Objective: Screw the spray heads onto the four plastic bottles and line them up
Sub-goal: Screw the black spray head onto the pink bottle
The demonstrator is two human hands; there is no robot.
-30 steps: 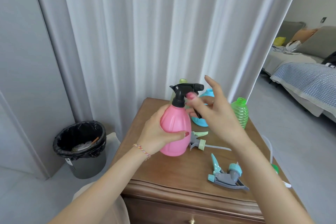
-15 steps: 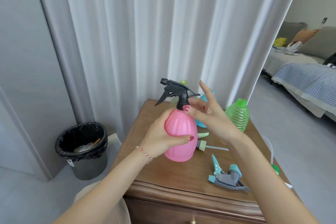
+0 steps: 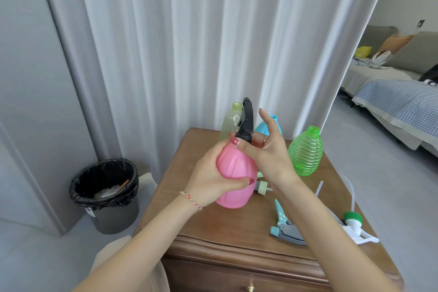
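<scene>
My left hand grips the body of a pink bottle held just above the wooden cabinet top. A black spray head sits on its neck, and my right hand pinches the collar of that head, index finger raised. Behind stand a pale yellow-green bottle, a blue bottle mostly hidden by my right hand, and a ribbed green bottle, all without heads. Loose heads lie on the cabinet: a pale green one, a teal and grey one, a white and green one.
White curtains hang right behind the cabinet. A black-lined waste bin stands on the floor to the left. A bed with a blue checked cover is at the far right. The cabinet's front edge and a drawer knob are close below.
The black spray head has turned on the pink bottle: its nozzle pointed right, then left, and now points away from me. My right hand has closed around its collar. The bottle sits slightly lower.
</scene>
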